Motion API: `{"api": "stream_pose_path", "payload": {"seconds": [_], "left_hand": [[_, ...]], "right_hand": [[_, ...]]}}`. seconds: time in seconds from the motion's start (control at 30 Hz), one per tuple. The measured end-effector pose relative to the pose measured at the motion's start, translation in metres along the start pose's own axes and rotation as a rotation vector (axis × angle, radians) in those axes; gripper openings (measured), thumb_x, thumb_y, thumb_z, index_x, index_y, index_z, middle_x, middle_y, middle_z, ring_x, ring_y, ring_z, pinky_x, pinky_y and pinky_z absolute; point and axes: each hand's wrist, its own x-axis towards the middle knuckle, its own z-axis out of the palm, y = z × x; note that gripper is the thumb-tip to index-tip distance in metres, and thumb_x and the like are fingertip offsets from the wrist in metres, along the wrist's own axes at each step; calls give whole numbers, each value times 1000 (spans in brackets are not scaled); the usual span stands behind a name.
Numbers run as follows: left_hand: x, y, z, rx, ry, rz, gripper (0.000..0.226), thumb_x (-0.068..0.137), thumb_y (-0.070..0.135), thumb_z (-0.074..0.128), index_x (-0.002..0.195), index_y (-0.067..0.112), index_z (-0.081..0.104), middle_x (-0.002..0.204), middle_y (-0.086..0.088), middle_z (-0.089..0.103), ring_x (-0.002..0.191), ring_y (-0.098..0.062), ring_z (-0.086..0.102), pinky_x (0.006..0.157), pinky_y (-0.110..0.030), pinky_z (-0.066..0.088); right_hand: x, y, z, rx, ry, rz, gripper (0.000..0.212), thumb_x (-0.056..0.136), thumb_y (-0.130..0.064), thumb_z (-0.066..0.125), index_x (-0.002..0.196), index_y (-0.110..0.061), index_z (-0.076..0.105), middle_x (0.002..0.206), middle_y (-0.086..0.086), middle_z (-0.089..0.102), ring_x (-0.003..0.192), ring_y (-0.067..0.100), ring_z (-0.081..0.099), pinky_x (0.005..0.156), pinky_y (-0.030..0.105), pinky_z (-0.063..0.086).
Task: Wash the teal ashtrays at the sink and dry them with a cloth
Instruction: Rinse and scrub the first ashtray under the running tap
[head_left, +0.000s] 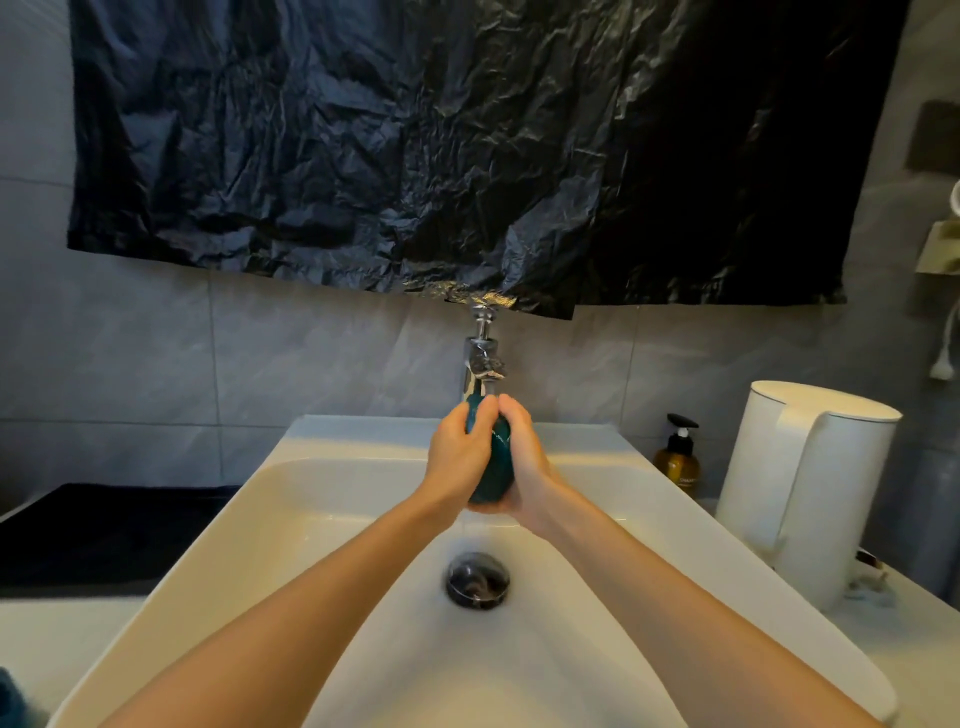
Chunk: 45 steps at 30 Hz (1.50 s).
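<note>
A teal ashtray (494, 462) is held on edge between both my hands, right under the chrome tap (483, 364) above the white sink (322, 499). My left hand (457, 447) grips its left side with fingers curled over the top. Its right side and bottom are cupped by my right hand (524, 462). Water trickles from below the ashtray toward the drain (478, 579). Most of the ashtray is hidden by my fingers.
A black plastic sheet (441, 145) covers the wall above the tap. An amber pump bottle (678, 457) and a white kettle (800, 493) stand right of the sink. A dark mat (104, 535) lies on the left. Something teal (10, 696) shows at the bottom left corner.
</note>
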Motion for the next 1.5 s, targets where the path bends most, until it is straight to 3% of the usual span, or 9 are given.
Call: {"api": "stream_pose_path", "payload": {"seconds": [0.13,0.3,0.43,0.53,0.7,0.93,1.13,1.27,1.5], "left_hand": [[4,8,-1,-71,82,-160,31,94,36,43,87,14,63,84,-9,65,79,-23,62,67,-32,52],[-7,-9,6,306,49,249,27,97,40,43,93,15,52,83,-1,61,82,-21,62,69,-34,51],[1,4,2,15,-70,-212,32,99,40,34,93,18,57,91,-8,62,80,-17,58,67,-27,48],[2,8,-1,-16,-29,-222,37,99,44,32,98,17,58,92,-6,62,79,-15,57,60,-25,45],[-9,-10,1,192,-24,114,38,99,47,33,101,19,58,97,-6,65,90,-20,62,79,-37,55],[4,15,0,-80,-33,-259,32,98,40,35,98,20,60,100,-7,64,92,-20,59,83,-35,51],[-13,-3,0,160,-61,139,27,98,43,39,105,22,54,99,-3,63,93,-19,61,81,-34,54],[-2,9,-7,59,-126,-92,33,100,45,30,107,23,54,93,-1,60,83,-11,57,62,-22,46],[8,12,-24,-216,-225,-361,49,89,55,52,114,15,63,101,-10,65,96,-22,63,79,-34,55]], "right_hand": [[-1,7,13,-147,73,-152,42,85,-62,48,121,-41,49,114,6,60,101,22,61,74,41,57],[-10,-2,6,249,0,0,43,92,-54,48,82,-13,55,81,12,57,81,16,57,67,26,44],[1,7,3,-215,125,-152,32,92,-54,43,117,-35,51,115,9,60,101,24,59,77,37,53],[2,5,4,-236,108,-293,27,96,-47,43,121,-37,44,113,2,59,97,13,58,72,28,49],[-6,0,5,105,64,99,43,85,-61,50,97,-21,63,98,6,64,93,20,58,79,34,48],[2,6,-2,-251,58,-384,25,99,-39,39,124,-37,41,104,-3,56,94,11,56,71,26,50],[4,6,0,45,43,44,43,77,-61,53,97,-25,68,101,7,70,100,22,63,78,37,54],[5,7,1,-196,60,-257,32,94,-50,43,123,-38,47,115,3,59,102,19,59,79,36,55],[7,21,-4,-502,-23,-620,47,81,-43,49,127,-44,37,130,4,44,117,18,49,95,39,51]]}}
